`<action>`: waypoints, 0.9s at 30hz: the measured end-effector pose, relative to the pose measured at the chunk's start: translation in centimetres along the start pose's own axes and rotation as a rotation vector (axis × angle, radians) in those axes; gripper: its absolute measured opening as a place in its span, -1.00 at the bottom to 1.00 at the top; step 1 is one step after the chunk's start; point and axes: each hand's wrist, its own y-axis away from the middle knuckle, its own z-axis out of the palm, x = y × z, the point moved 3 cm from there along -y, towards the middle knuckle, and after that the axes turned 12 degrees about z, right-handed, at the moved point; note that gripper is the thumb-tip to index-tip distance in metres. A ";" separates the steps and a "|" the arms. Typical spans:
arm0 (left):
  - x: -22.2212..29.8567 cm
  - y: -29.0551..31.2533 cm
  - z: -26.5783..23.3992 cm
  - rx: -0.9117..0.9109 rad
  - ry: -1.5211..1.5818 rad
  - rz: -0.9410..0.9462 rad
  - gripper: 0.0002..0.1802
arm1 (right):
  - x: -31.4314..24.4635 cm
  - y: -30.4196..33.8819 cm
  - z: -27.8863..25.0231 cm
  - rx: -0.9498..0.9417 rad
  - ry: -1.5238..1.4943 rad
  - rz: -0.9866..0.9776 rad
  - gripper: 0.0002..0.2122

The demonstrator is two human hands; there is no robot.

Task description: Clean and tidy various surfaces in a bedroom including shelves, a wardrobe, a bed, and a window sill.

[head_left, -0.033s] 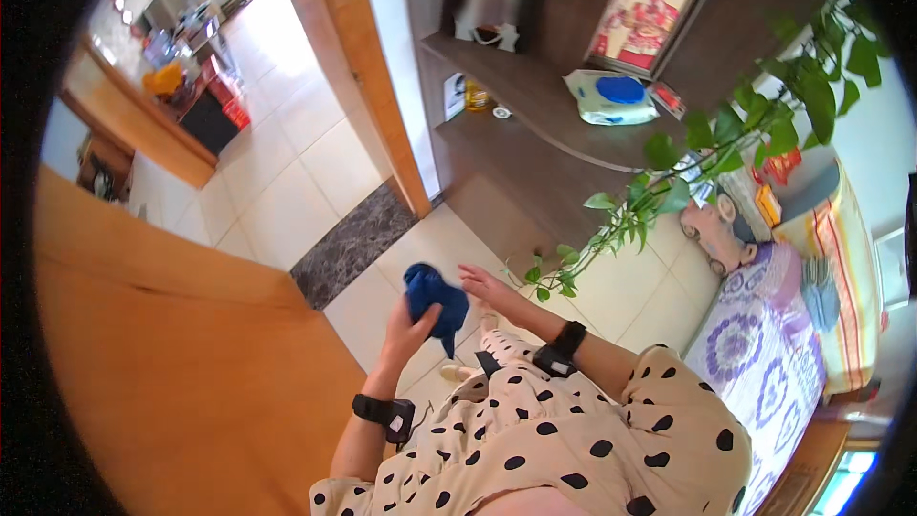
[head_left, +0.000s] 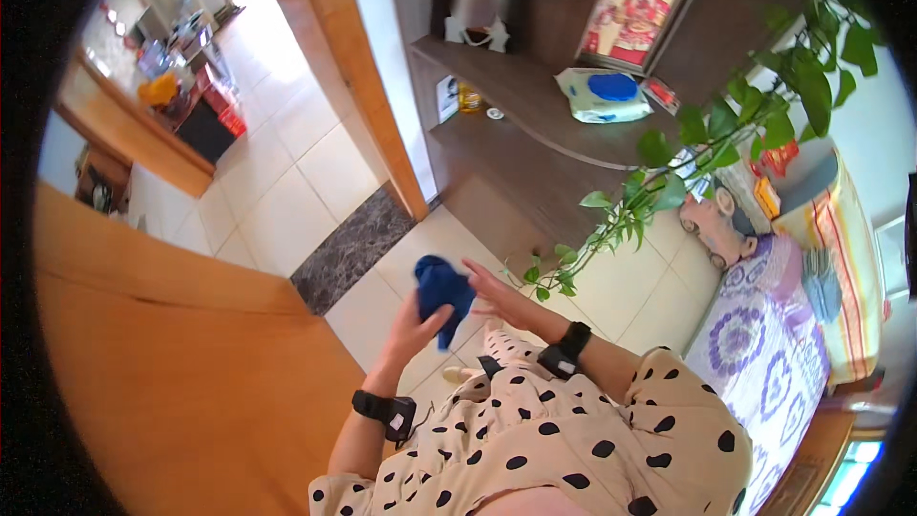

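Observation:
A dark blue cloth (head_left: 442, 294), bunched up, is gripped in my left hand (head_left: 416, 327), the thumb lying across its near side. One end of the cloth droops below the thumb. Beside its right edge is my right hand (head_left: 490, 289), fingers stretched out and apart; whether the fingertips touch the cloth I cannot tell. Both wrists wear black straps with small dark boxes.
An orange-brown wooden door (head_left: 181, 354) stands at my left, by a dark marble threshold (head_left: 351, 247). Ahead, brown shelves (head_left: 535, 86) hold a wipes pack (head_left: 602, 97) and a framed picture (head_left: 638, 14). A trailing plant (head_left: 659, 191) hangs on the right, above a purple-patterned bed (head_left: 755, 354).
The cloth and my left hand have shifted slightly to the right. My right hand stays close by, its fingers now nearer the cloth.

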 end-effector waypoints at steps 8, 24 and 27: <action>10.2 -22.5 7.3 -0.465 -0.239 0.224 -0.54 | -10.9 6.1 -8.7 0.150 0.033 -0.477 -0.50; 12.1 -49.2 22.5 -0.647 0.020 0.028 -0.25 | -13.9 7.3 -16.3 0.365 0.182 -0.433 -0.48; 11.2 -52.3 23.1 -0.767 -0.086 0.056 -0.31 | -15.2 5.9 -15.0 0.375 0.177 -0.398 -0.49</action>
